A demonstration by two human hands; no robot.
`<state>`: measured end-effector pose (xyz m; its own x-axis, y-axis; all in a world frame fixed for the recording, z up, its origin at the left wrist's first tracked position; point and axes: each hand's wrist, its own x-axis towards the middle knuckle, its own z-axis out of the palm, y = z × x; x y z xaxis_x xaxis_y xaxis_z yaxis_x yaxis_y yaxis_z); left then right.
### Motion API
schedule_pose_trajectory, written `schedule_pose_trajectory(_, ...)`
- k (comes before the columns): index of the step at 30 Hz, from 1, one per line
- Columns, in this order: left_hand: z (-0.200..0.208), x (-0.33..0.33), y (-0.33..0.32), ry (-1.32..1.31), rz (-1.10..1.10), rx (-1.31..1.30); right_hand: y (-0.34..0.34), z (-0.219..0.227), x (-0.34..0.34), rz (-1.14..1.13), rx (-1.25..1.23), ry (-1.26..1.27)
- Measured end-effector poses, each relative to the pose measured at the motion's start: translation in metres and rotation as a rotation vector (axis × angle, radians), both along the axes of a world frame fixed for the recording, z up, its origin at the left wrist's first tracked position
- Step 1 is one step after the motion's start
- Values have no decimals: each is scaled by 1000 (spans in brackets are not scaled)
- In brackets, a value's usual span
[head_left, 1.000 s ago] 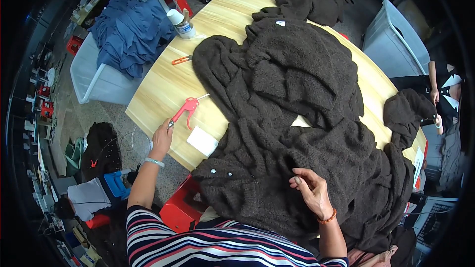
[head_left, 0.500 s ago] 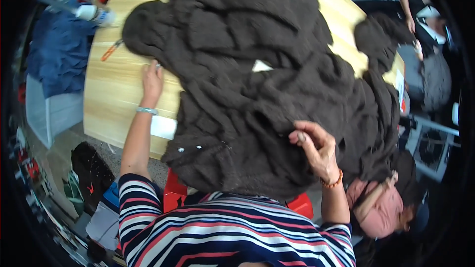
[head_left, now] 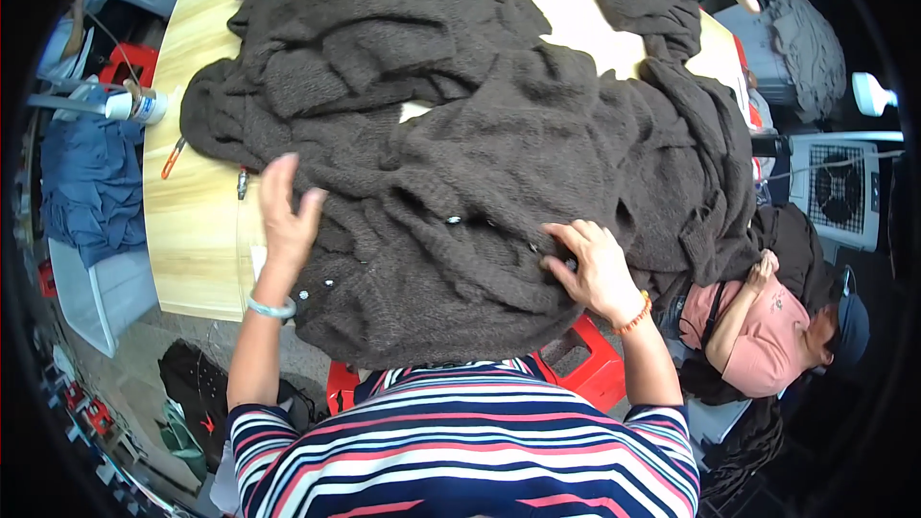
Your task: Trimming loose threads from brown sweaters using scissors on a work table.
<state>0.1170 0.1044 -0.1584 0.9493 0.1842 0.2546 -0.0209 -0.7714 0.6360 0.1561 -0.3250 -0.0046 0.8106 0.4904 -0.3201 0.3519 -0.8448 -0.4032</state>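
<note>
A dark brown knitted cardigan (head_left: 480,182) lies spread in folds in front of me, with several shiny buttons showing along its edges. My left hand (head_left: 291,216) is raised at the cardigan's left side, thumb and fingers apart, holding nothing. On the cardigan's right part rests my right hand (head_left: 597,273). Its thumb and forefinger are spread at a buttoned edge, with a gap between them. A small dark metal tool (head_left: 243,182) lies on the table left of the cardigan, its kind too small to tell. Farther left is an orange-handled tool (head_left: 173,158), partly under the knitwear.
More brown knitwear (head_left: 365,19) is heaped at the back of the wooden table (head_left: 197,259). A white bottle (head_left: 139,107) stands by the left edge, near a bin (head_left: 96,297) with blue cloth (head_left: 91,173). A person in pink (head_left: 758,336) sits at right. Red stools (head_left: 585,364) are below.
My left hand has come back from the table beside the knitwear and opened. The small dark tool now shows there. My right hand has lowered onto the cardigan. The view has shifted.
</note>
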Motion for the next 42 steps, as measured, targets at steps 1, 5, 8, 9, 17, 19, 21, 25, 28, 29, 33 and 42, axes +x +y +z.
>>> schedule_pose_trajectory(1,34,9,-37,-10,-176,32,-9,-10,2,3,60,-73)
schedule_pose_trajectory(5,79,28,-138,3,-489,113,-12,1,42,-144,475,-344)
schedule_pose_trajectory(8,65,45,-153,217,-509,-53,-21,21,81,-303,555,-639)
schedule_pose_trajectory(9,68,46,-155,146,-458,-42,-29,21,90,-293,488,-738)
schedule_pose_trajectory(17,142,-16,-227,25,-826,-46,-77,4,7,93,445,147)
schedule_pose_trajectory(19,136,-25,-250,69,-844,1,-67,1,-25,160,361,75)
schedule_pose_trajectory(21,130,-25,-264,113,-862,32,-63,-15,-34,221,365,-15)
schedule_pose_trajectory(25,132,-27,-272,189,-830,6,-62,-16,-31,255,543,-52)
schedule_pose_trajectory(28,154,-27,-269,212,-767,-137,-60,3,-29,269,691,-57)
schedule_pose_trajectory(29,167,-29,-264,395,-731,-358,-60,6,-28,251,804,38)
schedule_pose_trajectory(33,194,-41,-235,605,-639,-755,-58,10,-19,202,764,333)
schedule_pose_trajectory(42,160,-85,-168,739,-303,-938,-169,57,7,-9,149,286)
